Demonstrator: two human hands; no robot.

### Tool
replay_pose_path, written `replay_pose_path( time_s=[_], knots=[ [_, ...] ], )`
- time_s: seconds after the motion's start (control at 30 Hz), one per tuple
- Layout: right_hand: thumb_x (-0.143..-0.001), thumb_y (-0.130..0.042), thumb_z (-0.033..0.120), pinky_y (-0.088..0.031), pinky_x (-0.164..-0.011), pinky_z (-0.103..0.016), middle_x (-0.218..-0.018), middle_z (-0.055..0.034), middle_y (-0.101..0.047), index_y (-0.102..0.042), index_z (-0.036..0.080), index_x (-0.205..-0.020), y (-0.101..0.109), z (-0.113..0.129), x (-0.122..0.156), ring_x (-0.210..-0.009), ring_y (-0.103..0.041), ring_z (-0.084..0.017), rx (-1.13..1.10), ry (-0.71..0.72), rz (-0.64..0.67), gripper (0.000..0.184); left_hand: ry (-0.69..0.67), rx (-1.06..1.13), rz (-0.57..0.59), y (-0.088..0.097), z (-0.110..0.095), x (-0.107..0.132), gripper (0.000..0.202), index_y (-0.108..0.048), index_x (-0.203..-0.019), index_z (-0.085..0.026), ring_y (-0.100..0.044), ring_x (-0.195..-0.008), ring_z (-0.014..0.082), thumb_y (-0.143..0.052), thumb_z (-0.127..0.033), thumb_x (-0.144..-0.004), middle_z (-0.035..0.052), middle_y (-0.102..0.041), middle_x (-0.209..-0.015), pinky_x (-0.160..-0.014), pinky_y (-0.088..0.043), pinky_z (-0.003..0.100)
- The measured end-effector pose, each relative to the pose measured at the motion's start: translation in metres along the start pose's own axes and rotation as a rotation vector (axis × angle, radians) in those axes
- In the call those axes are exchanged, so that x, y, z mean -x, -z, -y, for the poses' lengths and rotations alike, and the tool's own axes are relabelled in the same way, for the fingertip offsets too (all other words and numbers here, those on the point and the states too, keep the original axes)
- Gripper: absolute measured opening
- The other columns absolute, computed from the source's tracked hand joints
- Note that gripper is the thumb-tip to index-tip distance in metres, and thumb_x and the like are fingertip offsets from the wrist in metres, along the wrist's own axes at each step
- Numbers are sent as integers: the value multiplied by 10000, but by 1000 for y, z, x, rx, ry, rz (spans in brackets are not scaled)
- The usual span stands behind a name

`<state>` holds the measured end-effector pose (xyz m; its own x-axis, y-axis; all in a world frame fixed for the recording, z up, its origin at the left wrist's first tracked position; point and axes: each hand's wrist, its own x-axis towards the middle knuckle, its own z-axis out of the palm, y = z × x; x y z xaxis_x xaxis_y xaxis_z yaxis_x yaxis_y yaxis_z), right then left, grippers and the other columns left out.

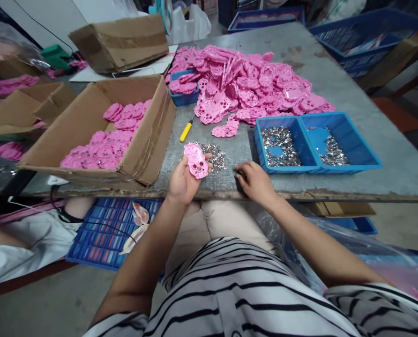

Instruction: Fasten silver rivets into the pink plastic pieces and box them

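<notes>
My left hand [183, 185] is closed around the edge of a pink plastic part [194, 157] with a curvy outline and several round holes, held just above the table's front edge. Behind it lies a loose heap of small silvery metal pieces [219, 157]. My right hand [256, 183] rests on the tabletop to the right of that heap, fingers curled inward; whether anything tiny sits between the fingertips is hidden. A yellow-handled screwdriver [185, 132] lies beyond my left hand. Two more pink parts [226, 130] lie behind the metal pieces.
A large pile of pink parts [244, 79] covers the table's middle. Right of my right hand stands a two-compartment blue tray [363, 161] with metal pieces. At left, a cardboard box [138, 166] holds pink parts; a small blue bin [184, 98] stands behind it. Another person's leg [5, 236] shows at lower left.
</notes>
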<state>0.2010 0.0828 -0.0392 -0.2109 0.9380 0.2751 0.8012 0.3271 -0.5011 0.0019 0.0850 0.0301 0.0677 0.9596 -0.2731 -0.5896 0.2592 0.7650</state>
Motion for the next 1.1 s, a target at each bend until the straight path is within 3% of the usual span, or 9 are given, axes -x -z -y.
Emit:
replay_pose_path(
  time_s=[0.27,0.47,0.57,0.67,0.73,0.8,0.9,1.0,1.1],
  knots=[
    [-879,-544,225,-434,-739,-337,-990,-124,-652,-683,178,-919,-2,25,-32,-940,-582,-265,254,-43,159,152,96,136,-52,13,8,28,444,-514,-1285,-123,-678,-652,169,-236,-296,-986,91,-737,-860,-588,-526,276],
    [-884,-503,182,-403,-713,-339,-932,-145,-644,-648,161,-859,-4,17,-29,-891,-562,-263,329,34,160,149,107,190,-56,26,15,37,430,-548,-1226,-119,-674,-661,179,-253,-306,-977,106,-732,-869,-582,-514,281],
    [-863,-490,157,-406,-742,-356,-911,-164,-631,-601,150,-808,-1,11,-24,-863,-550,-263,251,41,163,125,110,202,-45,29,22,40,379,-576,-1139,-124,-668,-648,180,-302,-319,-964,103,-727,-852,-577,-511,288],
    [-824,-492,142,-410,-740,-353,-848,-125,-609,-528,181,-738,5,14,-21,-811,-535,-232,-19,-39,113,101,94,156,-57,27,30,41,308,-584,-1051,-135,-660,-631,170,-454,-380,-917,87,-719,-822,-556,-502,268],
    [-812,-507,175,-408,-677,-323,-736,-61,-574,-493,200,-703,9,21,-19,-711,-513,-189,-330,-151,122,113,46,86,-92,23,36,42,309,-580,-1007,-146,-645,-611,149,-626,-384,-816,61,-711,-800,-532,-484,238],
    [-808,-557,265,-385,-581,-283,-631,-5,-527,-499,200,-694,13,32,-17,-585,-467,-142,-723,-299,239,143,-44,-13,-133,18,41,44,349,-574,-951,-156,-619,-589,120,-749,-304,-688,27,-698,-783,-518,-465,211],
    [-700,-729,368,-339,-487,-230,-623,17,-558,-542,175,-682,20,48,-15,-478,-420,-75,-1255,-466,453,269,-198,-182,-183,11,45,45,346,-572,-900,-170,-588,-583,96,-751,-187,-604,-8,-681,-773,-521,-449,197],
    [-587,-845,301,-317,-454,-187,-646,16,-613,-584,149,-676,27,59,-13,-451,-423,-34,-1512,-536,541,315,-310,-323,-214,7,45,47,307,-584,-895,-182,-590,-619,101,-693,-147,-611,-13,-680,-780,-577,-458,213],
    [-587,-856,246,-315,-436,-167,-618,10,-636,-606,136,-667,30,65,-10,-433,-440,-27,-1601,-554,556,285,-367,-399,-202,4,44,50,259,-593,-876,-187,-603,-654,114,-655,-137,-630,-9,-685,-791,-646,-479,240]
  ],
)
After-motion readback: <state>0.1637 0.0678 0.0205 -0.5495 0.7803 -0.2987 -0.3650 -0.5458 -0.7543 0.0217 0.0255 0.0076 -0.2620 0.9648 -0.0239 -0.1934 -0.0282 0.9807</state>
